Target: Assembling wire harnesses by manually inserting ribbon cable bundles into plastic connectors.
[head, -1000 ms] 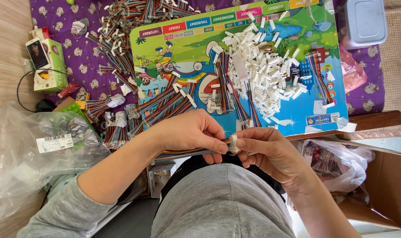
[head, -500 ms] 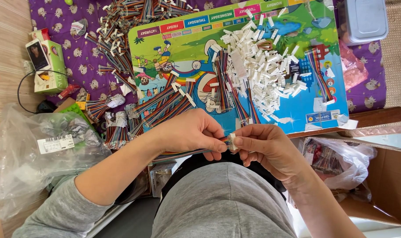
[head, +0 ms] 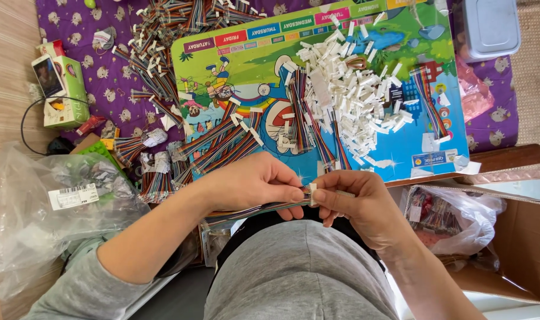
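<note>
both hands (head: 308, 192) pinched on ribbon cable (head: 264, 208)

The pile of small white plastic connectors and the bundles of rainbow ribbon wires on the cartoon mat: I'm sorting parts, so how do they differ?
The pile of small white plastic connectors is one colour; the bundles of rainbow ribbon wires are multicoloured. The connectors are short blocks heaped loosely mid-mat; the wires are long strands lying in grouped bunches, mostly left of the heap. Both rest on the cartoon mat.
</note>
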